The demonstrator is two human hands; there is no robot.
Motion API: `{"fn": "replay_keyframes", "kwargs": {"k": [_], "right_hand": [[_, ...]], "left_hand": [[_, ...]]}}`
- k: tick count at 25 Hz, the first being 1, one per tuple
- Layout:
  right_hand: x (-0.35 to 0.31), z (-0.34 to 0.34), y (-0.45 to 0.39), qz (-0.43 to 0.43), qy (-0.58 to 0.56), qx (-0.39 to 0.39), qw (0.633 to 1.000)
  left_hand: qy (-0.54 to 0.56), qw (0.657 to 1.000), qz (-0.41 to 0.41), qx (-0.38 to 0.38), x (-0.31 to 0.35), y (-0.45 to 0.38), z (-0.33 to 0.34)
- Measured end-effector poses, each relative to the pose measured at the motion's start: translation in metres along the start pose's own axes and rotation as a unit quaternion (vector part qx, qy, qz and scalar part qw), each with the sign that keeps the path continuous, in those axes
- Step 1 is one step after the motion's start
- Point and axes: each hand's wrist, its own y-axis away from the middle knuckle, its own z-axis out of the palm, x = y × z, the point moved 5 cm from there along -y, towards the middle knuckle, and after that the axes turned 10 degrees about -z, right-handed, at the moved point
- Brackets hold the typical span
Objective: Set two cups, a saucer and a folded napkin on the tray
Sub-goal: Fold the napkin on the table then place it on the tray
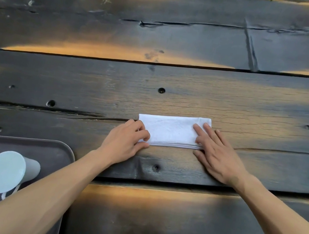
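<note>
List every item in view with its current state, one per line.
napkin: folded into a long rectangle, flat on the table, not on the tray.
tray: on the table at lower left, holding one cup.
cup: upright on the tray, inside not readable.
left hand: pinching the napkin's left end.
right hand: fingers flat on the napkin's right end.
table: dark worn planks.

My left forearm (40, 196) hides cup (9, 170) handle, tray (24, 140) near corner. Tray cut by left, bottom edges. Left hand (125, 140) covers napkin (170, 129) corner.
</note>
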Motion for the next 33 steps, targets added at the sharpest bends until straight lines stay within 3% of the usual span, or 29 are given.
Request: {"fn": "replay_keyframes", "kwargs": {"k": [4,9,11,15,18,27,33], "right_hand": [[-0.005,-0.008,0.0,0.006,0.024,-0.034,0.999],[-0.024,-0.053,-0.05,0.075,0.002,0.186,0.98],[-0.034,-0.049,-0.079,0.111,-0.023,0.144,0.983],[-0.039,-0.009,-0.088,0.128,0.013,0.039,0.991],[-0.037,0.004,-0.082,0.12,0.034,0.041,0.991],[-0.025,0.012,-0.078,0.105,0.059,0.01,0.993],[0.005,0.008,-0.049,0.168,0.026,0.03,0.985]], "left_hand": [[-0.043,0.999,-0.004,-0.013,0.005,-0.002,-0.004],[0.005,0.989,-0.058,0.139,0.026,-0.026,-0.031],[0.003,0.985,-0.08,0.151,0.047,-0.045,-0.024],[-0.048,0.99,-0.119,0.049,0.06,-0.05,0.026],[-0.113,0.987,-0.115,0.028,0.052,-0.045,0.043],[-0.146,0.982,-0.117,-0.008,0.044,-0.042,0.05],[-0.14,0.981,-0.132,-0.018,0.02,-0.027,0.043]]}}
